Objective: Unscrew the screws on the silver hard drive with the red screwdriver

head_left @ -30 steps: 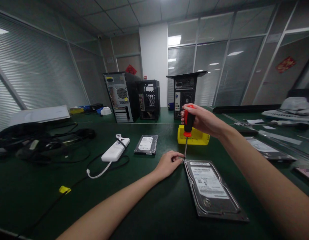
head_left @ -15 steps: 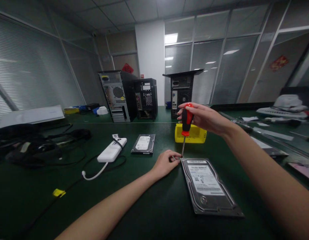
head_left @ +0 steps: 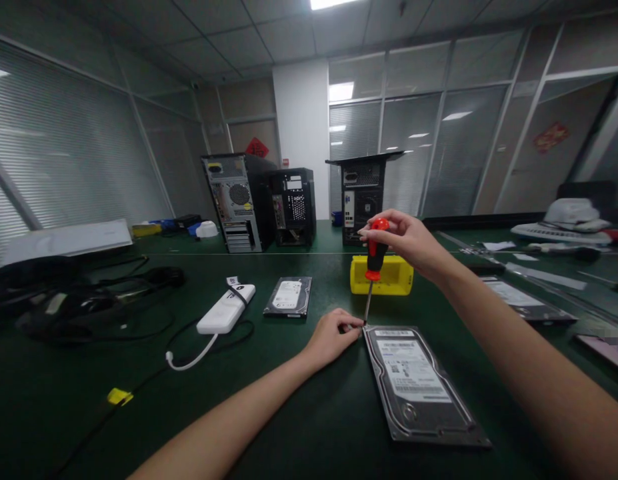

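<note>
Green table (head_left: 309,427); right fingers (head_left: 371,235) round screwdriver (head_left: 375,259); left fingers (head_left: 351,319), half-curled by drive (head_left: 419,407), hold unclear.

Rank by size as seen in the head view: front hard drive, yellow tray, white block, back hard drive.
1. Front hard drive
2. Yellow tray
3. White block and back hard drive: they look alike, so unranked.

Our dark green flat surface (head_left: 289,413) carries a silver rectangular hard drive (head_left: 419,393), a smaller-looking one (head_left: 289,297), a white oblong power bank (head_left: 226,309) and upright black computer towers (head_left: 256,200).
</note>
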Available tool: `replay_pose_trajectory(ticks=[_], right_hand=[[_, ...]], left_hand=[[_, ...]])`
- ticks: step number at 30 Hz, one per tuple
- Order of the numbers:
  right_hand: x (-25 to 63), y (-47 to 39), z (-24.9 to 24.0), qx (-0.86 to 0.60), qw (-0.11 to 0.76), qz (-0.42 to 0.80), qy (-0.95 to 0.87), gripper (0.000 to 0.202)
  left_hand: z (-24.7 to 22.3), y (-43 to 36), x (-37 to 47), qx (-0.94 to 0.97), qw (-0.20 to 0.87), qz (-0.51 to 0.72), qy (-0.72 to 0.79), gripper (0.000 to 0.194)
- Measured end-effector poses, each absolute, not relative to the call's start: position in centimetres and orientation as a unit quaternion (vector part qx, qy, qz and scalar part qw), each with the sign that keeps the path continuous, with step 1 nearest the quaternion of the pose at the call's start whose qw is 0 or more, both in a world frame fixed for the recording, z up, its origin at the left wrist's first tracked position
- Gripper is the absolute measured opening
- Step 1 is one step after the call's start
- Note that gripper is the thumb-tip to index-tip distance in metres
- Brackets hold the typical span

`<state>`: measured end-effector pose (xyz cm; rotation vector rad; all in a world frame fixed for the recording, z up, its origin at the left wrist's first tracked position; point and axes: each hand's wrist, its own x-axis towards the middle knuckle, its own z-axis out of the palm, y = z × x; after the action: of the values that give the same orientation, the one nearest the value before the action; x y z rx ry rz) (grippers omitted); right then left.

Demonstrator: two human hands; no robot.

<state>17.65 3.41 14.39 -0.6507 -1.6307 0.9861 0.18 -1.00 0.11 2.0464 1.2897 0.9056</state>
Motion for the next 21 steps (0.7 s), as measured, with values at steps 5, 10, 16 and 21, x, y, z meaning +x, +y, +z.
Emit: replay_pose_trajectory(ticks=[5, 10, 16, 21], right_hand=[[17.5, 3.1, 14.3, -0.266, 0.536, 0.436, -0.672, 0.04], [17.2, 3.1, 14.2, -0.247, 0.514, 0.482, -0.665, 0.028], [16.8, 3.1, 14.0, -0.208, 0.52, 0.509, -0.654, 0.036], [16.1, 3.2, 13.6, -0.204, 0.529, 0.497, -0.657, 0.046]], left_hand=[[-0.2, -0.9, 0.1, 0.766, 0.271, 0.341, 0.472, 0.026], [-0.1, -0.8, 0.1, 0.767, 0.269, 0.343, 0.47, 0.025], [-0.1, -0.8, 0.2, 0.765, 0.27, 0.348, 0.471, 0.024], [0.1, -0.8, 0.3, 0.762, 0.27, 0.344, 0.477, 0.023]])
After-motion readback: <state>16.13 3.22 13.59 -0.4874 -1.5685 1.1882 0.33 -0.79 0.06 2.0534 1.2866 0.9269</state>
